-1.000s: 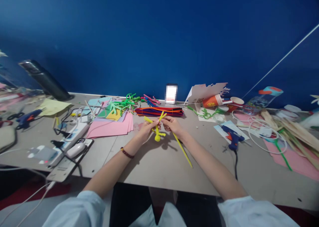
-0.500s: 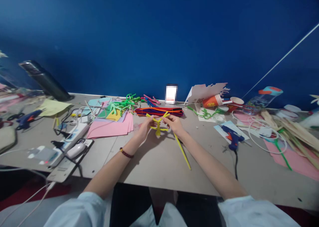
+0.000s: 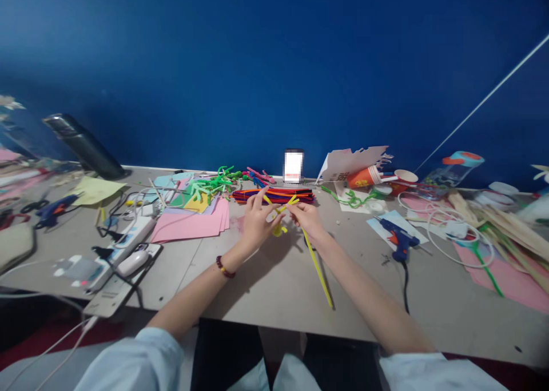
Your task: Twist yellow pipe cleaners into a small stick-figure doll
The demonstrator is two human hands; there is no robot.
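Both of my hands meet above the middle of the grey table. My left hand pinches a small yellow pipe-cleaner figure, with two fingers stretched up. My right hand grips the same yellow piece, and a long yellow pipe cleaner trails from it toward the front edge. Just behind my hands lies a bundle of dark red, orange and purple pipe cleaners.
Pink paper sheets and green pipe cleaners lie left of my hands. A power strip with cables sits further left. A blue glue gun, paper cups, white cord and wooden sticks crowd the right.
My hands have lifted slightly and moved back toward the bundle. My left fingers have spread upward while twisting the yellow piece. The view has tilted a little.
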